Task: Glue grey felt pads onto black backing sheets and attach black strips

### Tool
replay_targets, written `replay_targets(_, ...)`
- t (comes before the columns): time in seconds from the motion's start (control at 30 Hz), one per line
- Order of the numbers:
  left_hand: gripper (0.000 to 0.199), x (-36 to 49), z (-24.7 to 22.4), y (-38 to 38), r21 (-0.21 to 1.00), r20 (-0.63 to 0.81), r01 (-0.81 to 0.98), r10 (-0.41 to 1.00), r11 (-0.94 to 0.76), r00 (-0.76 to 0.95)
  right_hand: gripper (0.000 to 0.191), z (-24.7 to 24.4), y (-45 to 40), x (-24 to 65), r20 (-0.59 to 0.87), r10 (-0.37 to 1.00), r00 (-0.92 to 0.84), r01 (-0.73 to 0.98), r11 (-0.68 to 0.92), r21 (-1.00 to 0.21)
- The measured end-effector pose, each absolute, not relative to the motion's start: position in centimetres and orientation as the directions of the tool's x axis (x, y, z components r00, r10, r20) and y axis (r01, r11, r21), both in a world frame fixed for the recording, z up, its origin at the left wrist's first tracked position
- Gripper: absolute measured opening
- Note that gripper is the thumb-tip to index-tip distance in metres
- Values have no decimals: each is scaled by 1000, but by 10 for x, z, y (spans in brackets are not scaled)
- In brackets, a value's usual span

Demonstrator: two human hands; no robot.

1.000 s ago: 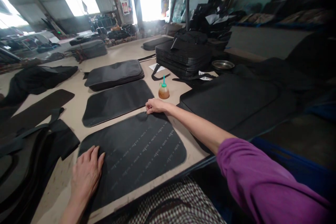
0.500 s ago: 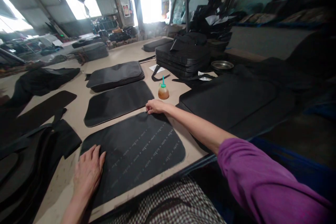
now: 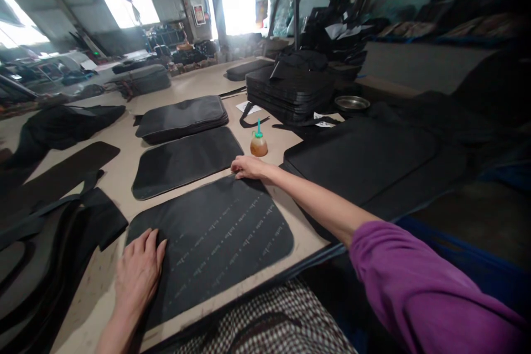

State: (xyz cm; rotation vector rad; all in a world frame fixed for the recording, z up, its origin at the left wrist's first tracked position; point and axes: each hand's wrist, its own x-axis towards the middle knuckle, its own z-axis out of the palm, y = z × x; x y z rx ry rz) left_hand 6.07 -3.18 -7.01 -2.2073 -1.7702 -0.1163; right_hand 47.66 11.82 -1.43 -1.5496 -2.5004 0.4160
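A dark grey fabric panel (image 3: 215, 243) with rounded corners and rows of small pale printed text lies flat on the tan worktable (image 3: 103, 149). My left hand (image 3: 139, 268) presses flat on its near left part, fingers spread. My right hand (image 3: 248, 167) rests at the panel's far edge, with the fingertips curled down over it. Neither hand appears to grip anything. Just beyond that edge lies a second dark panel (image 3: 186, 163). A small plastic bottle (image 3: 259, 145) with a teal nozzle, holding amber liquid, stands beyond my right hand.
A padded black pad (image 3: 181, 118) and a tall stack of black panels (image 3: 288, 94) lie further along the table. Black fabric pieces (image 3: 53, 215) crowd the left side, and a large black sheet (image 3: 357, 163) lies right. A steel dish (image 3: 352, 103) sits beyond it.
My right hand has shifted slightly right along the panel's far edge. The small raised bump in that edge has flattened. My left hand stays on the panel.
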Motion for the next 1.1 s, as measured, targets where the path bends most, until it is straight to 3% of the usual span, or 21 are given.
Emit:
replay_targets(0.33, 53, 70, -60, -38, -168, 228, 971, 952, -167, 204, 25, -6, 39, 496, 169, 874, -455, 781, 483, -395)
replay_targets(0.53, 56, 78, -54, -45, -130, 201, 982, 966, -139, 163, 31, -10, -60, 497, 331, 639, -694, 446, 743, -499)
replay_targets(0.67, 52, 78, -55, -45, -125, 205, 984, 967, -125, 149, 41, -26, -100, 502, 298, 574, -762, 437, 797, -417)
replay_targets(0.9, 51, 75, -59, -42, -123, 250, 984, 955, -131, 158, 22, -48, -123, 506, 344, 615, -709, 543, 788, -291)
replay_targets(1.1, 49, 73, -64, -42, -96, 283, 982, 941, -163, 184, 21, -49, -129, 504, 353, 599, -719, 577, 797, -178)
